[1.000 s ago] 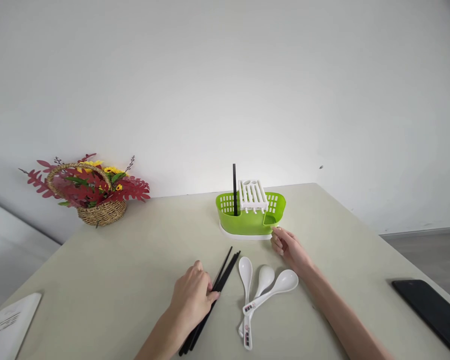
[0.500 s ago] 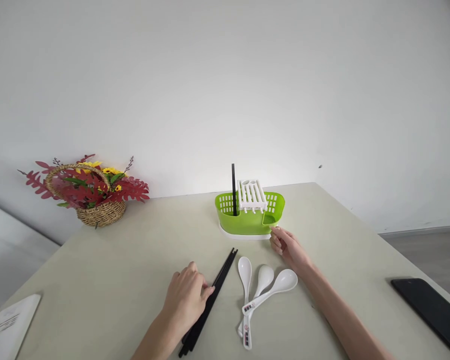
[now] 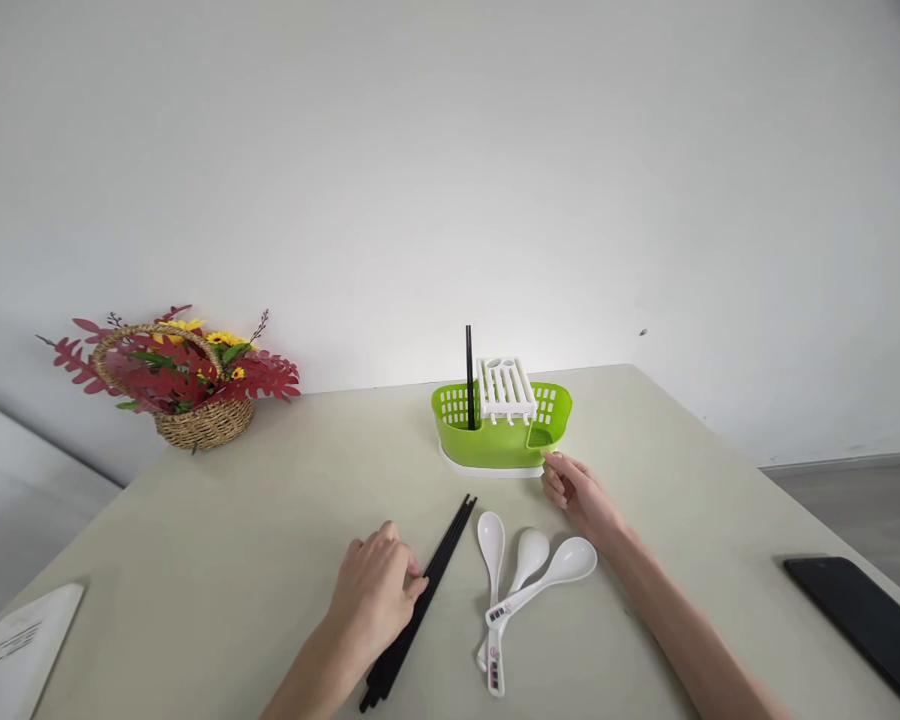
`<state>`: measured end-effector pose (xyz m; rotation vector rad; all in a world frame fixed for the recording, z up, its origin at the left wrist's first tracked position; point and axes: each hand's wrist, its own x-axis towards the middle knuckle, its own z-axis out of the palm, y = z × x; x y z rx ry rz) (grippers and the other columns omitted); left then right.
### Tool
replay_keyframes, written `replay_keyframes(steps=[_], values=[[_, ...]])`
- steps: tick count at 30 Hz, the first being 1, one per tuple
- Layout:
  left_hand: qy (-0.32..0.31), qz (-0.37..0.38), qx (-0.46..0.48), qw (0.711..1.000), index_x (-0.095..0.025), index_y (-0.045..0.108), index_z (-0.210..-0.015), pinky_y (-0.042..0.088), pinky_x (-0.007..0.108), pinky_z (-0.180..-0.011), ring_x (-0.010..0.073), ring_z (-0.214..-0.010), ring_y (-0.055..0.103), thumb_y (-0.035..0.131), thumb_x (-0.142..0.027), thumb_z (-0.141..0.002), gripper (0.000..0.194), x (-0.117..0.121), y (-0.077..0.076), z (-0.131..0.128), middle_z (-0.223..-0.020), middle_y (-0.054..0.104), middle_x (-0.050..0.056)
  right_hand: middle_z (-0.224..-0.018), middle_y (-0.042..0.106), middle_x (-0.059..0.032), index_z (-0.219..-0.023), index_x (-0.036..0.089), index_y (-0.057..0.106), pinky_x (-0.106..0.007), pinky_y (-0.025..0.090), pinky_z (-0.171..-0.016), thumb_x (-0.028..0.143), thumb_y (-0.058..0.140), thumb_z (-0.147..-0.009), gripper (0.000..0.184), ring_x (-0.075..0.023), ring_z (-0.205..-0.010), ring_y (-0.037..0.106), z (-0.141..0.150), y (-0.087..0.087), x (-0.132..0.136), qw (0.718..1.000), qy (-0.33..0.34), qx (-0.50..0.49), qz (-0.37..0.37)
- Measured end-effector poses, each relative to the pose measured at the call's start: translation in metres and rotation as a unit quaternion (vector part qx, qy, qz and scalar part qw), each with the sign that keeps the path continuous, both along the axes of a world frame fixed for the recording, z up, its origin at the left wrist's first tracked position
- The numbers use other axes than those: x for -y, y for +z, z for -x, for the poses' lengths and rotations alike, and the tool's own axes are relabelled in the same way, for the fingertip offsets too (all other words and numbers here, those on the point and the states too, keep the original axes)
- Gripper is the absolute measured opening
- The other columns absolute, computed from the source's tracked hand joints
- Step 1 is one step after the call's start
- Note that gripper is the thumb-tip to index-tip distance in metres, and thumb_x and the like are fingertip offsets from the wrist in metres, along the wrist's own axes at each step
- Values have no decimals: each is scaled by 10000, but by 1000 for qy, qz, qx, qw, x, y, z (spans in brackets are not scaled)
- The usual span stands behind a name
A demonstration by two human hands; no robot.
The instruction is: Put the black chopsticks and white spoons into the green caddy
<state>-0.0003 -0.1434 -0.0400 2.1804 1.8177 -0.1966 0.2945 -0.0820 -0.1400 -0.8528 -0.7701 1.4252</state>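
Slim black chopsticks (image 3: pixel 417 615) lie bundled at lower centre, long axis slanting from lower left to upper right. The bare left hand (image 3: pixel 375 585) arches palm-down beside them, thumb at the bundle; I cannot tell whether it grips. The curled right hand (image 3: pixel 581 497) is at the green plastic basket (image 3: pixel 484 450), hold unclear.

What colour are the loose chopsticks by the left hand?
Those chopsticks are black, clearest in the head view.
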Motion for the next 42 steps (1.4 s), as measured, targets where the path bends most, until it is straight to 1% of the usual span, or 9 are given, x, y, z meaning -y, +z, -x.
replay_keyframes(steps=[7,14,18,23,28,33,35,38,42], values=[[3,0,7,1000,-226,777,-869,470,364,-927,219,-896,691,655,-286,-902,139,0,0,1,-1046,695,58,-557,409,62,-600,213,508,-266,255,-439,526,844,-780,493,-74,-474,334,0,2,0,1000,-5,-1,2],[6,8,11,1000,-213,773,-876,465,361,-929,220,-905,690,683,-280,-872,112,-1,-1,3,-1057,691,59,-542,415,68,-596,216,496,-275,252,-441,535,850,-764,505,-74,-462,332,1,2,0,1000,-6,-1,8],[-9,-1,-8,1000,-197,771,-887,463,381,-937,239,-932,690,675,-278,-870,126,-1,-2,0,-1059,680,75,-546,408,66,-599,217,500,-278,243,-445,529,845,-777,498,-78,-468,330,1,2,0,1000,-4,0,10],[-28,-48,-64,996,-190,764,-842,448,417,-958,281,-1022,653,636,-235,-865,138,0,-7,-9,-1074,671,114,-546,421,63,-595,220,505,-285,247,-442,533,848,-770,496,-82,-464,325,0,2,0,1000,-6,3,5],[-51,-62,-120,990,-183,760,-805,457,440,-935,290,-968,650,601,-168,-849,166,-2,-9,-17,-1022,687,138,-559,421,61,-599,219,507,-285,252,-446,517,841,-785,486,-83,-474,332,-1,1,0,1000,-5,-4,3],[-67,-71,-134,986,-176,768,-818,465,439,-918,298,-953,658,611,-156,-823,158,-4,-9,-18,-999,691,147,-562,409,62,-600,214,508,-280,243,-447,515,848,-777,487,-80,-480,320,-1,3,1,1000,-6,-6,7],[-63,-68,-134,987,-172,768,-807,471,432,-909,296,-953,665,596,-153,-821,174,-5,-6,-16,-1007,698,148,-565,404,61,-603,215,511,-280,242,-449,516,843,-784,484,-82,-483,317,-3,5,1,1000,-7,-3,5],[-41,-53,-121,990,-169,765,-792,479,419,-898,280,-916,681,582,-183,-833,188,-6,2,-10,-1007,710,133,-559,385,60,-590,215,503,-284,260,-466,517,813,-822,491,-86,-489,312,-9,8,2,1000,-12,8,-11],[8,-31,-54,998,-202,756,-767,483,354,-821,207,-800,682,607,-240,-832,167,-10,16,1,-996,721,56,-567,372,60,-586,216,494,-291,276,-488,506,778,-862,491,-93,-500,303,-15,9,3,999,-20,3,-25]])
